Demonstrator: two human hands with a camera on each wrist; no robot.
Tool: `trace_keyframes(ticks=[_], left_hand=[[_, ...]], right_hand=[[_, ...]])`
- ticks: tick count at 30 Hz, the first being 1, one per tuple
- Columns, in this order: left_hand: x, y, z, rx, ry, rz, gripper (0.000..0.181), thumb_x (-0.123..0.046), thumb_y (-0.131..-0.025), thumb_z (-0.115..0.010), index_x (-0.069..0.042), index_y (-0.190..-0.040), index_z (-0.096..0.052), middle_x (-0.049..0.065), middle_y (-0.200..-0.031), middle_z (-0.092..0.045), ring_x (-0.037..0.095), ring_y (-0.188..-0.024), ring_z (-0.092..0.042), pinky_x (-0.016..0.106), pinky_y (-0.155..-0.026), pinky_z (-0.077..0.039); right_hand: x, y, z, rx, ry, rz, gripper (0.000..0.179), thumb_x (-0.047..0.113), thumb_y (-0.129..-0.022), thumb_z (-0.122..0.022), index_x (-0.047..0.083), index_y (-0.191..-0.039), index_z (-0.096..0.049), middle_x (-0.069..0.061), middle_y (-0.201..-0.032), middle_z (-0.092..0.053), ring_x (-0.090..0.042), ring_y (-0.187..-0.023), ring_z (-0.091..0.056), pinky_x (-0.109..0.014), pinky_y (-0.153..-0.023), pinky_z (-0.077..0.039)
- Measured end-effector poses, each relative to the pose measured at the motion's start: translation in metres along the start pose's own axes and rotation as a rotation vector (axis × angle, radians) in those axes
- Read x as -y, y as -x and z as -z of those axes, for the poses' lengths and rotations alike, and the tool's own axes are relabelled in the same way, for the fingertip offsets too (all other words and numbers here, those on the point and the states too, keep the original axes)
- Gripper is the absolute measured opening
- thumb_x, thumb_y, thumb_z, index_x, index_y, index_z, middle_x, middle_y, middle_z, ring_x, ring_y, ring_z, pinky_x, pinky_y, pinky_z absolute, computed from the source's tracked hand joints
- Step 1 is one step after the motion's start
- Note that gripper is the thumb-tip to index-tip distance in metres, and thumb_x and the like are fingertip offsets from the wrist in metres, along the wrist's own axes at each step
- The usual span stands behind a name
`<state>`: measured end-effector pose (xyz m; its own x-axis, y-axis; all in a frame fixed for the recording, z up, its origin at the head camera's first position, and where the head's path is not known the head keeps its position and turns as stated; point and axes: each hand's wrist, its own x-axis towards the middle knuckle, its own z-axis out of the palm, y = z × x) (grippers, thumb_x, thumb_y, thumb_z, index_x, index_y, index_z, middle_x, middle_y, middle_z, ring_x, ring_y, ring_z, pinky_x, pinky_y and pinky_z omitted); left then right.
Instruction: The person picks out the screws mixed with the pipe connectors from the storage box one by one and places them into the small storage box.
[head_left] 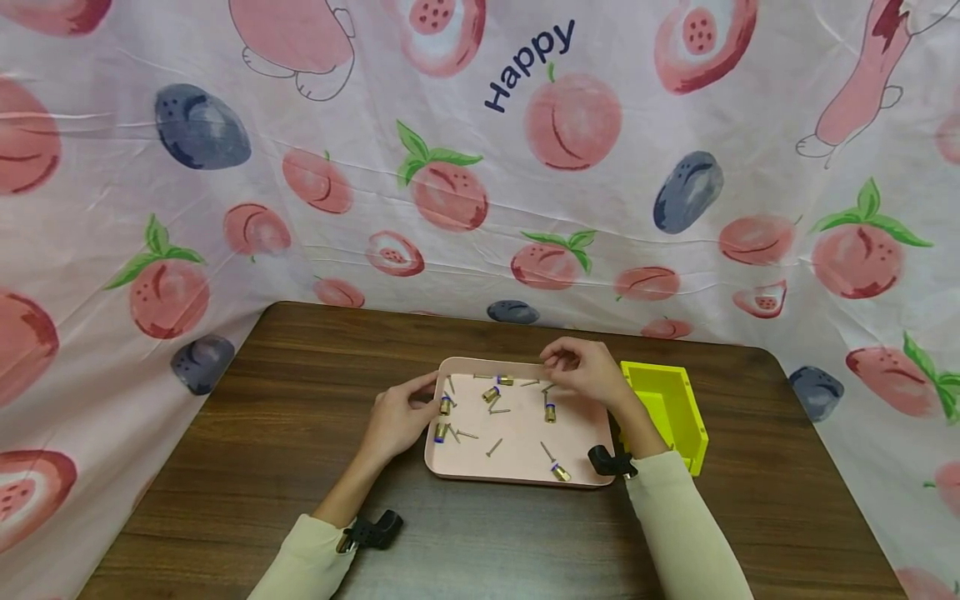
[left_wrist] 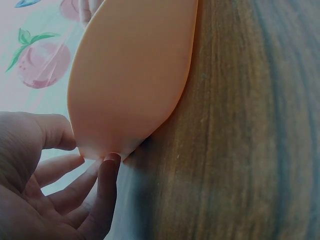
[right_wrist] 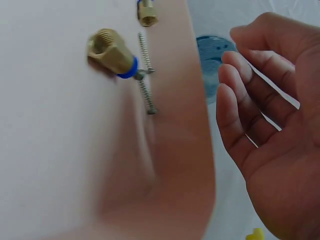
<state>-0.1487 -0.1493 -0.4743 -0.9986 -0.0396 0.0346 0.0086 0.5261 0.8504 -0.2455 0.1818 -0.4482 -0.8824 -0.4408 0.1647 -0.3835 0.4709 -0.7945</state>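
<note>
A pale pink tray (head_left: 517, 463) lies on the table, with brass threaded fittings (head_left: 551, 413) that have blue collars and several loose screws (head_left: 494, 447) scattered in it. My left hand (head_left: 397, 421) rests its fingertips against the tray's left edge; the left wrist view shows thumb and fingers touching the outer wall. Over the far right rim hovers my right hand (head_left: 588, 371). In the right wrist view its loosely bent fingers (right_wrist: 230, 117) hold nothing visible. Inside the rim there, a brass fitting (right_wrist: 112, 52) lies near two screws (right_wrist: 146, 95).
A yellow open-topped bin (head_left: 697, 417) stands right of the tray, partly behind my right forearm. The dark wooden table (head_left: 337, 367) carries both. A fruit-print cloth (head_left: 330, 225) hangs behind the table. Black wrist cameras (head_left: 378, 530) are strapped on both wrists.
</note>
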Motion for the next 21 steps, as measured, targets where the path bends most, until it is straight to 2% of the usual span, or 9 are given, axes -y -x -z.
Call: trace_keyframes(ticks=[3, 6, 10, 13, 15, 19, 20, 21], left_hand=[[-0.001, -0.001, 0.0, 0.006, -0.005, 0.017, 0.047, -0.01, -0.098, -0.075, -0.002, -0.145, -0.072, 0.015, -0.121, -0.081, 0.025, -0.092, -0.082, 0.039, -0.079, -0.062], [0.004, -0.002, -0.001, 0.0, 0.012, -0.012, 0.046, -0.011, -0.098, -0.075, -0.002, -0.143, -0.073, 0.016, -0.118, -0.081, 0.025, -0.089, -0.082, 0.039, -0.077, -0.063], [0.033, -0.012, -0.01, -0.014, 0.017, -0.064, 0.047, -0.019, -0.096, -0.077, -0.006, -0.141, -0.076, 0.011, -0.114, -0.082, 0.018, -0.084, -0.081, 0.036, -0.072, -0.062], [0.058, -0.022, -0.018, -0.01, -0.008, -0.053, 0.049, -0.025, -0.096, -0.079, -0.013, -0.143, -0.076, 0.002, -0.114, -0.083, 0.009, -0.083, -0.079, 0.033, -0.073, -0.061], [0.067, -0.025, -0.022, -0.005, -0.02, -0.037, 0.05, -0.028, -0.097, -0.079, -0.016, -0.145, -0.075, -0.002, -0.116, -0.082, 0.006, -0.085, -0.079, 0.034, -0.076, -0.062], [0.075, -0.027, -0.025, -0.013, -0.021, -0.035, 0.05, -0.029, -0.097, -0.08, -0.019, -0.145, -0.075, -0.003, -0.116, -0.082, 0.008, -0.086, -0.079, 0.035, -0.076, -0.062], [0.075, -0.027, -0.025, -0.017, -0.016, -0.037, 0.05, -0.028, -0.096, -0.08, -0.019, -0.145, -0.076, -0.003, -0.116, -0.082, 0.008, -0.085, -0.08, 0.034, -0.075, -0.062], [0.069, -0.023, -0.022, -0.017, -0.005, -0.047, 0.049, -0.027, -0.096, -0.08, -0.018, -0.145, -0.076, -0.002, -0.116, -0.082, 0.01, -0.087, -0.08, 0.034, -0.076, -0.062]], right_hand=[[-0.002, 0.001, -0.005, -0.007, 0.03, -0.008, 0.019, -0.002, -0.089, -0.08, 0.002, -0.108, -0.08, -0.005, -0.095, -0.077, -0.02, -0.082, -0.064, -0.025, -0.076, -0.053], [-0.002, 0.002, -0.007, -0.014, 0.028, -0.017, 0.019, -0.001, -0.088, -0.08, 0.002, -0.107, -0.08, -0.004, -0.093, -0.076, -0.02, -0.082, -0.064, -0.026, -0.076, -0.054], [-0.002, 0.003, -0.009, -0.019, 0.036, -0.03, 0.016, 0.001, -0.088, -0.081, 0.003, -0.104, -0.08, -0.003, -0.09, -0.074, -0.021, -0.08, -0.064, -0.026, -0.075, -0.053], [-0.002, 0.004, -0.01, -0.022, 0.055, -0.046, 0.014, 0.003, -0.089, -0.082, 0.004, -0.102, -0.08, -0.002, -0.088, -0.072, -0.021, -0.08, -0.062, -0.027, -0.074, -0.052], [-0.003, 0.005, -0.011, -0.026, 0.069, -0.055, 0.013, 0.003, -0.089, -0.082, 0.005, -0.102, -0.08, -0.001, -0.087, -0.071, -0.02, -0.08, -0.061, -0.027, -0.075, -0.052], [-0.004, 0.008, -0.013, -0.042, 0.094, -0.074, 0.012, 0.004, -0.09, -0.084, 0.006, -0.101, -0.08, -0.001, -0.086, -0.071, -0.019, -0.08, -0.061, -0.027, -0.075, -0.052], [-0.005, 0.008, -0.013, -0.045, 0.1, -0.079, 0.012, 0.004, -0.089, -0.084, 0.006, -0.101, -0.08, -0.001, -0.086, -0.071, -0.019, -0.08, -0.061, -0.027, -0.075, -0.052], [-0.005, 0.008, -0.013, -0.051, 0.105, -0.084, 0.012, 0.004, -0.089, -0.084, 0.006, -0.1, -0.08, -0.001, -0.086, -0.071, -0.019, -0.079, -0.062, -0.027, -0.075, -0.051]])
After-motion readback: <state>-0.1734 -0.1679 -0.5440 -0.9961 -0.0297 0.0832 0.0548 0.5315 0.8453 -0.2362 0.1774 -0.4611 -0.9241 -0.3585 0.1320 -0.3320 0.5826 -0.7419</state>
